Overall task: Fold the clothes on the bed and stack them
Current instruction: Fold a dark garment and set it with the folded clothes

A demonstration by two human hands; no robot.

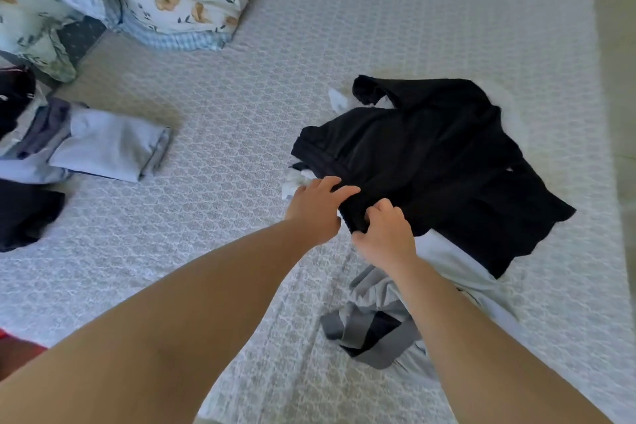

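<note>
Patterned grey bed (378, 27) carries a crumpled black garment (430, 162) toward its right edge. Left hand (318, 208) and right hand (387, 234), close together, pinch its near hem. It looks soft, light and floppy; corners or hems seem best to grip.

Black garment (430, 162) — crumpled, spread on patterned bed (241, 113), right side.

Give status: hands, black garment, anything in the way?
Left hand and right hand both grip black garment at its near edge. Garment unfolded, crumpled on bed. Grey clothes lie partly beneath it.
</note>
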